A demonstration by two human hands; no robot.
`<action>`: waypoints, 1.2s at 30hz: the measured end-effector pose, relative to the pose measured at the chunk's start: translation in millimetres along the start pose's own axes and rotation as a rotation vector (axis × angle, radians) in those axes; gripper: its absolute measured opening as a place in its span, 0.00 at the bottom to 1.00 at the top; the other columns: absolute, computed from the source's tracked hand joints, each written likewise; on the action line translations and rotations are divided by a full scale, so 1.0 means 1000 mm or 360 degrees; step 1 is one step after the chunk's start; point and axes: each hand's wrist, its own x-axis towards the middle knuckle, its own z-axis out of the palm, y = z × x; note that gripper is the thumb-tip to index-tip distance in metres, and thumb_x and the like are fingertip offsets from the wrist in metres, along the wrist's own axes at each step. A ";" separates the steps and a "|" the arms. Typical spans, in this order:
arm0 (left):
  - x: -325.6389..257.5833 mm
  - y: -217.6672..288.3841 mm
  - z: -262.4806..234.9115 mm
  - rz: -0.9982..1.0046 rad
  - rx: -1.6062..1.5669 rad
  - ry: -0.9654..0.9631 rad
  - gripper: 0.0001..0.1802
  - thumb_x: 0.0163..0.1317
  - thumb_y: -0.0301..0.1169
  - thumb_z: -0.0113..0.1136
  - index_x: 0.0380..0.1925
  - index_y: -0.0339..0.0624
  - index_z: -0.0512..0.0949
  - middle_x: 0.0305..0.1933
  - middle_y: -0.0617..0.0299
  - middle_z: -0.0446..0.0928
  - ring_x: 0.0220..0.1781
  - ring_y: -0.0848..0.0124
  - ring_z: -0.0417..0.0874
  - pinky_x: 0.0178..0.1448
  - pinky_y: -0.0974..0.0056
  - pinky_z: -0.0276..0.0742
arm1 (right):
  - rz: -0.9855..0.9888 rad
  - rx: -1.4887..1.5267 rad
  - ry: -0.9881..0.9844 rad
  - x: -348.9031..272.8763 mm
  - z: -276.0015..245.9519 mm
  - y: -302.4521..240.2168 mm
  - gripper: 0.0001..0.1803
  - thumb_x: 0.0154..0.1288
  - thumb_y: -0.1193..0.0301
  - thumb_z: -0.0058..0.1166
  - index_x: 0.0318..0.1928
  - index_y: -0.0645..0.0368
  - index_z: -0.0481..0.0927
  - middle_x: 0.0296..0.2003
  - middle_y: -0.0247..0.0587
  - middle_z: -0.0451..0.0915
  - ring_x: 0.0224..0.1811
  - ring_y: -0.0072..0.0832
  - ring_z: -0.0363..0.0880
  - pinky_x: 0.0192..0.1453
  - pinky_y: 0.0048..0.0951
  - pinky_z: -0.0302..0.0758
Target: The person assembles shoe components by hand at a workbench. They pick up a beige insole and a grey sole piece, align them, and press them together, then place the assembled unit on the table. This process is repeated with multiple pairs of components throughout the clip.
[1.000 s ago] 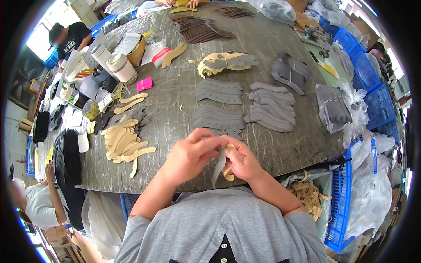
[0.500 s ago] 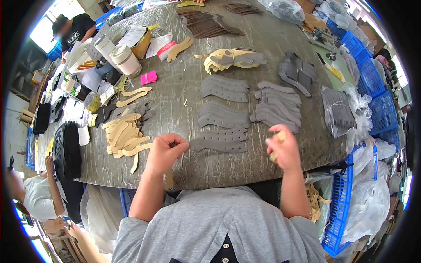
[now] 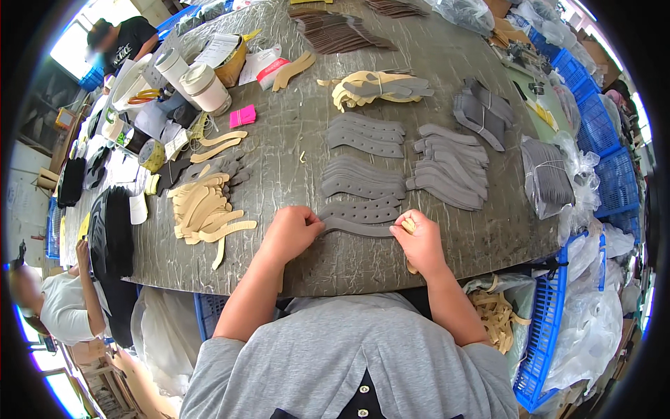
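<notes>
A curved dark-grey strip [image 3: 359, 230] lies nearest me, in front of a fanned stack of grey strips with small round holes [image 3: 363, 209]. My left hand [image 3: 293, 232] pinches the strip's left end between thumb and fingers. My right hand [image 3: 421, 241] is closed around a crumpled tan strip [image 3: 409, 225], part of which pokes out below the palm. Its thumb and fingertip meet at the grey strip's right end; whether they grip that end too I cannot tell. Left of my left hand sits a pile of tan strips [image 3: 199, 209].
More grey strips [image 3: 450, 167] lie at right, with banded grey bundles [image 3: 483, 115] beyond. Jars [image 3: 206, 87], a tape roll [image 3: 151, 155] and a pink bundle [image 3: 243, 116] stand at left. A blue crate [image 3: 544, 328] is below the table's right edge. Two people work at left.
My right hand has come leftward to the grey strip's right end, with the tan piece still in it. My left hand remains at the left end. The whole view has shifted slightly.
</notes>
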 end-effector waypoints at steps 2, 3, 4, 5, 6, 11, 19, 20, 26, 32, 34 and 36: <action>0.002 -0.005 0.003 0.0034 0.0038 0.0009 0.10 0.51 0.30 0.67 0.27 0.33 0.83 0.19 0.56 0.79 0.22 0.72 0.79 0.30 0.64 0.75 | -0.0029 -0.0095 0.0012 0.001 0.000 0.001 0.08 0.57 0.77 0.64 0.34 0.64 0.77 0.24 0.45 0.80 0.25 0.27 0.77 0.32 0.30 0.73; 0.003 -0.006 0.004 0.0052 0.0056 0.0012 0.10 0.51 0.30 0.67 0.27 0.33 0.83 0.19 0.55 0.79 0.22 0.71 0.79 0.30 0.63 0.75 | -0.0069 -0.0135 0.0026 0.001 0.001 0.001 0.08 0.56 0.77 0.64 0.34 0.64 0.77 0.24 0.47 0.81 0.25 0.30 0.78 0.32 0.31 0.73; 0.004 -0.006 0.004 0.0053 0.0066 0.0010 0.10 0.51 0.31 0.68 0.27 0.33 0.83 0.20 0.55 0.79 0.22 0.70 0.79 0.30 0.63 0.75 | -0.0109 -0.0175 0.0039 0.001 0.001 0.002 0.08 0.56 0.76 0.64 0.34 0.65 0.77 0.25 0.49 0.81 0.25 0.33 0.80 0.32 0.32 0.74; 0.004 -0.006 0.004 0.0053 0.0076 0.0010 0.10 0.51 0.31 0.68 0.27 0.33 0.83 0.20 0.55 0.79 0.22 0.70 0.79 0.30 0.63 0.75 | -0.0127 -0.0185 0.0051 0.001 0.002 0.001 0.08 0.57 0.77 0.64 0.33 0.64 0.77 0.24 0.44 0.79 0.25 0.27 0.76 0.31 0.29 0.72; 0.004 -0.006 0.005 0.0052 0.0087 0.0010 0.10 0.50 0.31 0.68 0.27 0.33 0.83 0.20 0.54 0.79 0.22 0.69 0.80 0.31 0.63 0.75 | -0.0145 -0.0194 0.0062 0.001 0.003 0.000 0.07 0.57 0.78 0.64 0.33 0.64 0.77 0.23 0.39 0.78 0.25 0.21 0.73 0.30 0.27 0.70; 0.005 -0.005 0.005 0.0061 0.0111 0.0014 0.11 0.50 0.31 0.68 0.27 0.33 0.83 0.20 0.53 0.79 0.23 0.67 0.80 0.31 0.62 0.75 | -0.0131 -0.0248 0.0072 0.001 0.004 -0.002 0.07 0.58 0.79 0.63 0.32 0.64 0.76 0.22 0.37 0.77 0.25 0.17 0.71 0.30 0.25 0.70; 0.006 -0.007 0.006 0.0078 0.0133 0.0027 0.11 0.50 0.31 0.68 0.27 0.33 0.83 0.20 0.53 0.79 0.23 0.67 0.80 0.32 0.61 0.76 | -0.0094 -0.0330 0.0108 0.000 0.006 -0.003 0.09 0.55 0.75 0.66 0.33 0.64 0.78 0.26 0.53 0.82 0.29 0.46 0.83 0.34 0.36 0.76; 0.006 -0.007 0.006 0.0078 0.0137 0.0028 0.11 0.50 0.31 0.67 0.27 0.33 0.83 0.20 0.53 0.79 0.23 0.67 0.80 0.32 0.61 0.76 | -0.0124 -0.0339 0.0116 0.000 0.006 -0.003 0.08 0.56 0.76 0.65 0.33 0.64 0.78 0.25 0.49 0.81 0.27 0.37 0.79 0.33 0.33 0.75; 0.007 -0.008 0.008 0.0079 0.0157 0.0023 0.10 0.51 0.31 0.67 0.28 0.33 0.83 0.21 0.52 0.80 0.24 0.65 0.81 0.33 0.61 0.76 | -0.0240 -0.0521 0.0153 -0.002 0.009 -0.002 0.11 0.55 0.75 0.66 0.32 0.63 0.75 0.24 0.44 0.79 0.26 0.30 0.77 0.32 0.32 0.73; 0.008 -0.007 0.010 0.0188 0.0349 0.0080 0.10 0.51 0.31 0.67 0.29 0.34 0.82 0.23 0.50 0.81 0.26 0.58 0.81 0.35 0.59 0.77 | -0.0174 -0.0932 0.0127 -0.001 0.001 -0.010 0.17 0.52 0.68 0.70 0.33 0.61 0.74 0.32 0.43 0.77 0.34 0.42 0.79 0.37 0.37 0.74; 0.006 -0.012 0.014 0.0352 0.0339 0.0176 0.09 0.52 0.30 0.67 0.29 0.34 0.82 0.23 0.51 0.80 0.25 0.59 0.81 0.34 0.60 0.76 | -0.0195 -0.0904 0.0141 -0.006 0.004 -0.008 0.16 0.53 0.67 0.70 0.35 0.61 0.76 0.34 0.42 0.77 0.35 0.41 0.79 0.38 0.35 0.75; 0.003 -0.016 0.014 0.0599 0.0248 0.0312 0.08 0.53 0.30 0.67 0.28 0.35 0.81 0.22 0.53 0.79 0.24 0.64 0.80 0.32 0.62 0.75 | -0.0305 -0.0728 0.0104 -0.013 0.002 -0.010 0.16 0.53 0.67 0.69 0.38 0.61 0.79 0.36 0.43 0.77 0.36 0.40 0.79 0.39 0.34 0.75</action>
